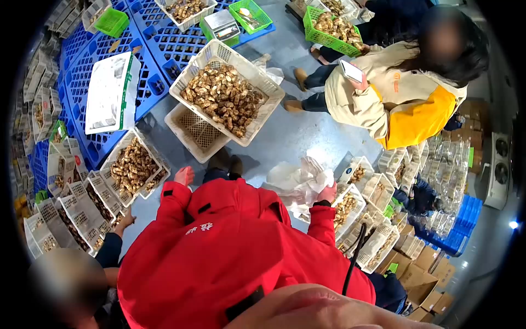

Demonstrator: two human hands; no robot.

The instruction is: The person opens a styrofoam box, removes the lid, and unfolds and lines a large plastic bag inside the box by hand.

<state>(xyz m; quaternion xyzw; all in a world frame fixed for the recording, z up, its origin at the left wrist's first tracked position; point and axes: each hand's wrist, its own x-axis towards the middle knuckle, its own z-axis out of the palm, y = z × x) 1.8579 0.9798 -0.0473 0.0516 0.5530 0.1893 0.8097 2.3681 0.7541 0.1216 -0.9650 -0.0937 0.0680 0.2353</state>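
My right hand [327, 193], in a red sleeve, is closed on a crumpled white plastic sheet [301, 178] that spreads out to its left. My left hand [184, 175] hangs with its fingers apart and nothing in it, near a white crate [125, 189] of brown, mushroom-like pieces. In front of me a large white crate [257, 118] holds a heap of brown and pale mushrooms [223, 98]. It rests tilted across another white basket [192, 131], whose slotted bottom shows.
A blue pallet [150, 46] carries a white foam box [109, 90], a scale [222, 27] and a green basket [252, 15]. One person in a beige and yellow jacket [419, 118] holds a phone [350, 70]. Another person's hand [125, 220] is at left. Filled crates [378, 189] line the right.
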